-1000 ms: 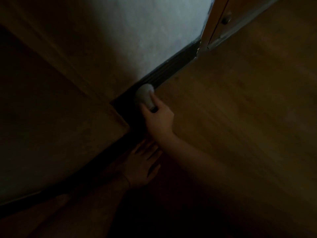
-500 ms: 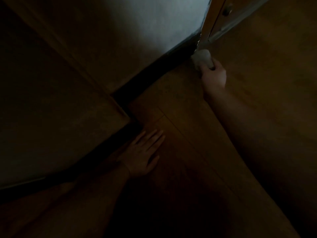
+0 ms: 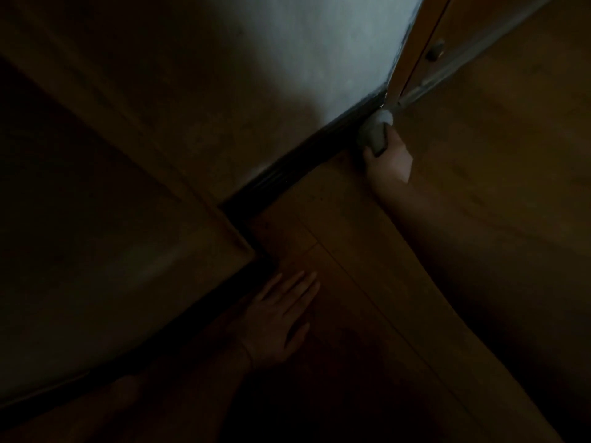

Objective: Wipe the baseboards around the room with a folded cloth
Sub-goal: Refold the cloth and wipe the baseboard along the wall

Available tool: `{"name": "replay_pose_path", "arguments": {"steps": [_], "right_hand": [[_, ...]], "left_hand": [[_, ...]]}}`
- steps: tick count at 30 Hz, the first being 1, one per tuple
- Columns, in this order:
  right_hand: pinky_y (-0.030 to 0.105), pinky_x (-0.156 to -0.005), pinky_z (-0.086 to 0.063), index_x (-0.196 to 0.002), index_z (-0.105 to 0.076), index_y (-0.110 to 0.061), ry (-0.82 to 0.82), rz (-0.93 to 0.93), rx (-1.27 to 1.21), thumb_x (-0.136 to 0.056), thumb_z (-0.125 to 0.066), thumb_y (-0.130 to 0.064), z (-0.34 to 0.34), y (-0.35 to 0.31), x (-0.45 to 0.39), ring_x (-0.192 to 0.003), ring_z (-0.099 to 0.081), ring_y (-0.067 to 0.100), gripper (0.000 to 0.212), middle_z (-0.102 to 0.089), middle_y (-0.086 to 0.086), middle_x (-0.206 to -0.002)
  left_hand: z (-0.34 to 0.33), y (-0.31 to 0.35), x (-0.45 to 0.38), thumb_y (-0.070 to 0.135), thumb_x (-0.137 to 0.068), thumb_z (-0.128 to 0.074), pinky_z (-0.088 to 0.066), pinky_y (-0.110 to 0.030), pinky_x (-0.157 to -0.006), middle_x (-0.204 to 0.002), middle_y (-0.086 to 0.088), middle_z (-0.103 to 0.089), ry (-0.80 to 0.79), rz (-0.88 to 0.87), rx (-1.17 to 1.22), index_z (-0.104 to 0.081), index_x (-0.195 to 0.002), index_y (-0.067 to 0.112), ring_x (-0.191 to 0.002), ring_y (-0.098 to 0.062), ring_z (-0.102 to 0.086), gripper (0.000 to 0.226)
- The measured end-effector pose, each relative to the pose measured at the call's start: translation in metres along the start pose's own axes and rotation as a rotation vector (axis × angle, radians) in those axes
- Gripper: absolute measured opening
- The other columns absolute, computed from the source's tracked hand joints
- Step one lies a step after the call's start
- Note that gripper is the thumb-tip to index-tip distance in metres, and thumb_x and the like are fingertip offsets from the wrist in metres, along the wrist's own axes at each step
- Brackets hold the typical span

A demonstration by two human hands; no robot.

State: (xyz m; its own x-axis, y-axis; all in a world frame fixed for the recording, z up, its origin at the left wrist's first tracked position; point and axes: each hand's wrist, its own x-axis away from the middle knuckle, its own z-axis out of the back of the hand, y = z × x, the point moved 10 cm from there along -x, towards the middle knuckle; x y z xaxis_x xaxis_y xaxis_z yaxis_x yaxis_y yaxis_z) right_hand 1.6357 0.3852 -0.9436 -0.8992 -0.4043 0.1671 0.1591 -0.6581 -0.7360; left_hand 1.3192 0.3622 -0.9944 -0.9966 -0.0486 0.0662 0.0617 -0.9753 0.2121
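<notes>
1. Head view: two bare hands, one pale folded cloth point(image 3: 374, 129), one dark baseboard strip point(image 3: 303, 161) under a whitish wall point(image 3: 319, 59)
2. The right hand point(image 3: 388, 159) grasps the cloth, fingers curled round it, pressing it to the baseboard's far end beside an orange-brown door frame point(image 3: 404, 59)
3. The left hand point(image 3: 278, 318) lies flat, fingers released, on the brown wooden floor point(image 3: 479, 155)
4. Since half a second ago the cloth has slid back slightly from the frame; the left hand stays put

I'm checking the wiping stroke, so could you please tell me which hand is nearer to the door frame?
Right. The right hand holds the cloth against the baseboard just below the door frame; the left hand lies flat on the floor, far off.
</notes>
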Motion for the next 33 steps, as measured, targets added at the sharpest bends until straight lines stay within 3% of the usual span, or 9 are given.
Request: {"name": "replay_pose_path", "arguments": {"steps": [8,12,18,20,26,29,33], "right_hand": [[0.036,-0.102,-0.043,-0.147,-0.042,-0.014,-0.109,0.202,0.073,-0.092,-0.064,-0.023,-0.042,-0.028,0.071,-0.120,-0.055,0.029,0.060,-0.055,0.016,-0.137],[0.035,-0.098,-0.048,-0.148,-0.042,-0.016,-0.250,0.261,0.057,-0.094,-0.062,-0.024,-0.066,-0.038,0.102,-0.114,-0.059,0.025,0.058,-0.060,0.013,-0.131],[0.022,-0.088,-0.033,-0.143,-0.049,-0.007,-0.563,0.486,0.163,-0.095,-0.060,-0.015,-0.117,-0.063,0.161,-0.119,-0.056,0.035,0.049,-0.059,0.020,-0.132],[0.018,-0.087,-0.031,-0.144,-0.047,-0.011,-0.625,0.493,0.164,-0.096,-0.060,-0.016,-0.114,-0.063,0.167,-0.123,-0.054,0.032,0.050,-0.057,0.017,-0.137],[0.014,-0.095,-0.030,-0.142,-0.050,-0.011,-0.461,0.444,0.166,-0.091,-0.068,-0.016,-0.005,-0.029,0.167,-0.127,-0.052,0.023,0.054,-0.055,0.009,-0.140],[0.010,-0.085,-0.030,-0.143,-0.050,-0.027,-0.336,0.325,0.227,-0.090,-0.070,-0.025,0.079,0.010,0.178,-0.120,-0.054,0.014,0.056,-0.059,0.002,-0.137],[0.013,-0.074,-0.033,-0.133,-0.041,-0.056,-0.272,0.262,0.351,-0.087,-0.066,-0.042,0.186,0.050,0.227,-0.100,-0.053,-0.004,0.055,-0.061,-0.014,-0.117]], "left_hand": [[0.002,0.001,-0.001,0.045,-0.097,-0.038,-0.020,-0.044,-0.117,-0.163,-0.004,-0.020,-0.025,0.000,-0.012,-0.027,-0.155,0.013,-0.150,-0.019,-0.018,0.067],[0.004,0.000,-0.002,0.045,-0.097,-0.038,-0.019,-0.043,-0.118,-0.162,-0.004,-0.023,-0.030,0.009,-0.019,-0.028,-0.154,0.013,-0.149,-0.019,-0.021,0.066],[0.007,0.001,-0.004,0.043,-0.094,-0.039,-0.023,-0.042,-0.115,-0.151,-0.009,-0.044,-0.016,0.001,-0.045,-0.040,-0.148,0.010,-0.140,-0.023,-0.039,0.063],[0.005,0.002,-0.002,0.043,-0.096,-0.038,-0.020,-0.041,-0.116,-0.154,-0.007,-0.039,-0.039,0.001,-0.021,-0.037,-0.149,0.011,-0.143,-0.022,-0.035,0.063],[0.008,0.003,-0.002,0.048,-0.097,-0.035,-0.009,-0.038,-0.121,-0.160,-0.006,-0.026,-0.066,-0.006,-0.014,-0.032,-0.153,0.011,-0.149,-0.019,-0.022,0.067],[0.003,0.001,-0.002,0.058,-0.097,-0.025,-0.009,-0.040,-0.120,-0.163,-0.002,-0.016,-0.109,0.016,-0.041,-0.020,-0.156,0.014,-0.150,-0.018,-0.013,0.074],[0.000,-0.001,-0.005,0.064,-0.097,-0.015,-0.017,-0.041,-0.117,-0.160,-0.004,-0.025,-0.135,0.016,-0.080,-0.029,-0.154,0.014,-0.148,-0.021,-0.024,0.078]]}}
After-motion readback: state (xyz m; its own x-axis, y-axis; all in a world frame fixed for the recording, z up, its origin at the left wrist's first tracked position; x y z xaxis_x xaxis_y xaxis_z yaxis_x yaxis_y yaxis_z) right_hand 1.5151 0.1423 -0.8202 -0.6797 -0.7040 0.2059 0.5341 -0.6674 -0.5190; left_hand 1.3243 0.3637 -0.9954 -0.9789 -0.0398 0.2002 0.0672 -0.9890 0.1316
